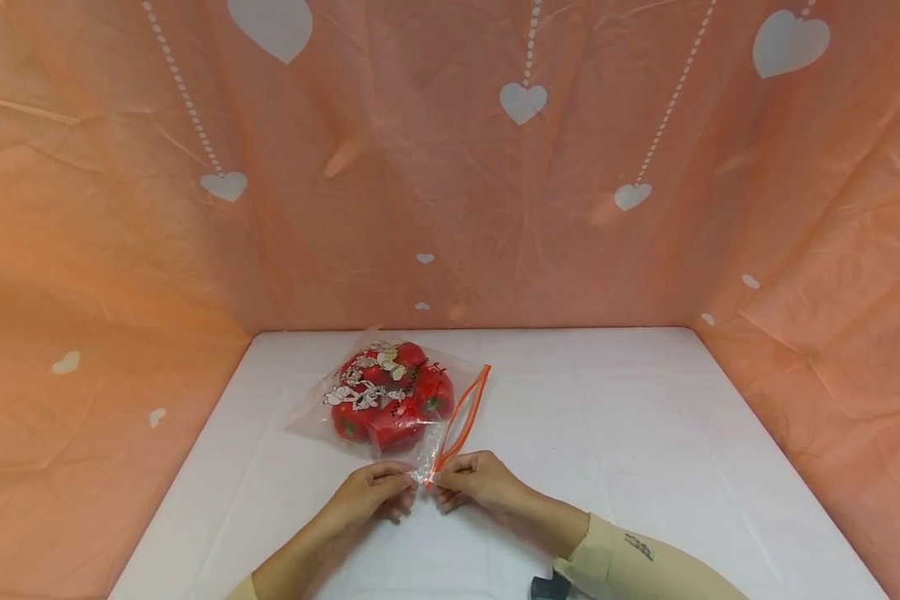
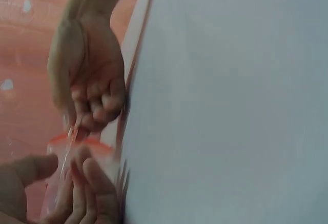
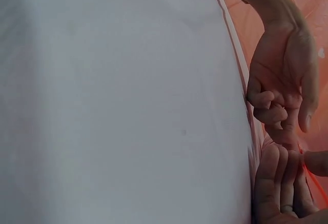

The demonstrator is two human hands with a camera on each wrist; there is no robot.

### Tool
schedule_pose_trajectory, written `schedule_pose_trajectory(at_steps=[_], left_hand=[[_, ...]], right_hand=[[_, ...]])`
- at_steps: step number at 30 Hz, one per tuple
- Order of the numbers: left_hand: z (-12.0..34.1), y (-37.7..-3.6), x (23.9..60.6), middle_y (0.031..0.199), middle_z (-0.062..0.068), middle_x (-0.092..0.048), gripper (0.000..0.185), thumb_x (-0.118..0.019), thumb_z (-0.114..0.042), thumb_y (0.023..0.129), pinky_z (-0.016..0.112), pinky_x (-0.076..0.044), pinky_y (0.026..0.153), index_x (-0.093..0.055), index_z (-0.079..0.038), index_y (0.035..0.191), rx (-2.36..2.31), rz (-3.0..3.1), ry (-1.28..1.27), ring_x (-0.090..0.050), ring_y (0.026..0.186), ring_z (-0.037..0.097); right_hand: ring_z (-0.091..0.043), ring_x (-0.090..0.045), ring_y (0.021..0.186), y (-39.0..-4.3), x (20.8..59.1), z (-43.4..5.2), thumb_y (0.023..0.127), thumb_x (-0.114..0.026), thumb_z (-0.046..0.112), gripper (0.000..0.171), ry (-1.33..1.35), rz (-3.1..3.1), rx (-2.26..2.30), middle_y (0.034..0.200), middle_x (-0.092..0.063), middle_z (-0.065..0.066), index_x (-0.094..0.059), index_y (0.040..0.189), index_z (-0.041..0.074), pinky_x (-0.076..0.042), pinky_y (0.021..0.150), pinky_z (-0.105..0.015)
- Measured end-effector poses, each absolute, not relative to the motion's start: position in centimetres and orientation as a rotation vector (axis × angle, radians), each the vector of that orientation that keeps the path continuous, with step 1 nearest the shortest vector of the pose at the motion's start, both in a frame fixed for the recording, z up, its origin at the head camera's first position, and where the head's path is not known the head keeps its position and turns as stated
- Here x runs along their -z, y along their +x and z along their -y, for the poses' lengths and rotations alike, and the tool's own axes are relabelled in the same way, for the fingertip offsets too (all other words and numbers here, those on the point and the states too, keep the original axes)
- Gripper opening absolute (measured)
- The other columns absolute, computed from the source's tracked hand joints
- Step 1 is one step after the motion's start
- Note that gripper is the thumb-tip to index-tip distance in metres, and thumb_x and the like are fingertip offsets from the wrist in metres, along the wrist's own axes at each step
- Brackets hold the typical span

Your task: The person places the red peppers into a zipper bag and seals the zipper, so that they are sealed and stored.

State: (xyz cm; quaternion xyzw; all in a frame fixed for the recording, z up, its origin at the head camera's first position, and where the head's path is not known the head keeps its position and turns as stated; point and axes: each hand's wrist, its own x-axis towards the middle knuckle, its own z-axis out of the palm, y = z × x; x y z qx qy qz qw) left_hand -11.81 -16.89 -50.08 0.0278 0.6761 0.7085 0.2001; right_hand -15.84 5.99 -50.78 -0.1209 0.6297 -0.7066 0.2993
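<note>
A clear zip bag (image 1: 307, 408) with printed cartoon figures lies on the table, with several red bell peppers (image 1: 395, 427) inside. Its orange zip edge (image 1: 468, 417) faces right, the two strips bowed apart in the middle. At the near corner, my right hand (image 1: 483, 481) pinches the end of the zip between thumb and fingers. Just left of that corner is my left hand (image 1: 371, 492), its fingertips right at the bag's edge. In the left wrist view, the thumb (image 2: 38, 168) of this hand stands apart from its loosely bent fingers (image 2: 97, 183).
The bag rests on a white-covered table (image 1: 607, 433), left of its middle. Orange curtains (image 1: 457, 183) with white hearts enclose the back and both sides. A dark object (image 1: 549, 587) shows at the near edge beside the right sleeve (image 1: 645, 558).
</note>
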Motion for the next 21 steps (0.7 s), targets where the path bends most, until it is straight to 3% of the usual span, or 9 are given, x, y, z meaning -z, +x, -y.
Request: schedule_pose_trajectory(at_steps=[7,21], left_hand=[[15.4,-11.3,50.4,0.086,0.004,-0.072,0.024,-0.064,-0.010,0.096,0.027,-0.055,0.069,-0.053,0.001,0.114,-2.152,-1.761,-0.100,-0.066,0.075,0.011],[14.3,-11.3,50.8,0.087,0.005,-0.071,0.023,-0.065,-0.013,0.097,0.025,-0.055,0.069,-0.053,0.002,0.111,-2.194,-1.734,-0.142,-0.066,0.077,0.013]], right_hand=[[-0.017,-0.069,0.070,-15.9,50.8,-5.9,0.092,-0.068,0.006,0.020,-0.312,-1.666,1.885,0.081,-0.071,-0.011,-0.066,0.096,-0.014,-0.060,0.071,-0.036],[-0.017,-0.069,0.070,-15.5,50.7,-5.8,0.093,-0.067,0.004,0.019,-0.315,-1.693,1.908,0.080,-0.070,-0.010,-0.066,0.097,-0.014,-0.060,0.072,-0.036]])
